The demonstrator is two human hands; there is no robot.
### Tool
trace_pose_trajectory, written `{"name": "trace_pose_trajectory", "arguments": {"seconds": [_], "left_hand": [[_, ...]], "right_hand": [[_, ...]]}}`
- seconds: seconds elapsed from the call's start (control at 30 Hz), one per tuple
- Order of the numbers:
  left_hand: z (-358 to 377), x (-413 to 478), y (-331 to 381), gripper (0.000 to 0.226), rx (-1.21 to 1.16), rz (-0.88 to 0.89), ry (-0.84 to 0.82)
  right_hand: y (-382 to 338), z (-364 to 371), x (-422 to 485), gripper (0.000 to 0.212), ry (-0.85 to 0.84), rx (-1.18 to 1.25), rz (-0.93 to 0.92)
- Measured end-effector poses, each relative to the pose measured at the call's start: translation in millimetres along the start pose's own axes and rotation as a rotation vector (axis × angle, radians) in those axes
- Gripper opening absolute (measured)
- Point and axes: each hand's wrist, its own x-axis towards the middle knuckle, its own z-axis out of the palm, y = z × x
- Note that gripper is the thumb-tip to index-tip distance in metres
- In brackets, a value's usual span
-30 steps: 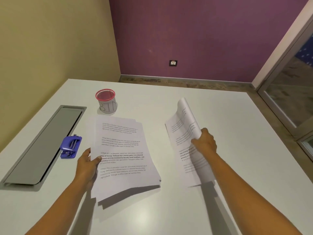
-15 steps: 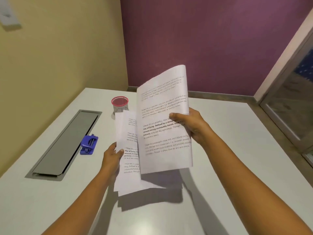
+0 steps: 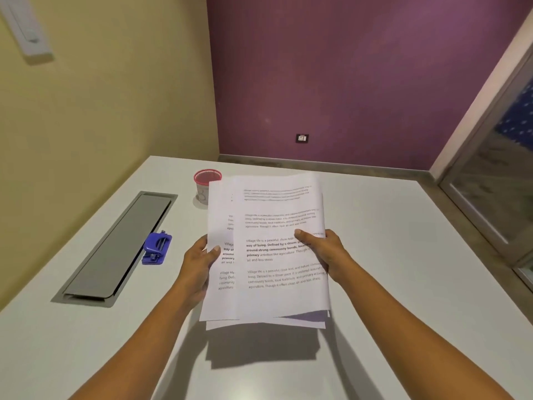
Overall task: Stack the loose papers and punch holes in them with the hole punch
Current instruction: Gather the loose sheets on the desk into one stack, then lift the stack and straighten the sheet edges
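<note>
The left hand (image 3: 199,264) and right hand (image 3: 326,252) each clamped the printed sheets (image 3: 277,252), held above the table, hole punch (image 3: 157,248) at nine o'clock. Edges sat uneven; tapping them square seemed wise before punching.

Bare forearms, no sleeves or jewellery
</note>
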Motion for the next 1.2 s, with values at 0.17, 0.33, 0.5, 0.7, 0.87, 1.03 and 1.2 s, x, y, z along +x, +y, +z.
{"name": "trace_pose_trajectory", "arguments": {"seconds": [0.17,0.33,0.5,0.7,0.87,1.03,1.2], "left_hand": [[6,-2,1,0.023,-0.007,-0.011,-0.018],[10,2,-1,0.02,0.014,-0.033,0.038],[4,8,3,0.016,0.167,-0.1,0.069],[10,13,14,0.036,0.274,0.007,0.177],[12,21,21,0.032,0.235,0.152,0.144],[12,24,9,0.027,0.231,0.212,0.134],[13,26,-8,0.025,0.286,0.227,0.215]], "right_hand": [[1,2,0,0.071,0.035,-0.069,0.012],[8,6,4,0.062,0.132,-0.059,-0.056],[10,2,5,0.074,0.109,-0.16,-0.076],[9,-3,8,0.018,0.103,-0.211,-0.119],[6,-10,8,0.009,0.078,-0.182,-0.291],[17,-14,9,0.007,0.137,-0.127,-0.392],[36,-17,13,0.005,0.216,-0.147,-0.388]]}}
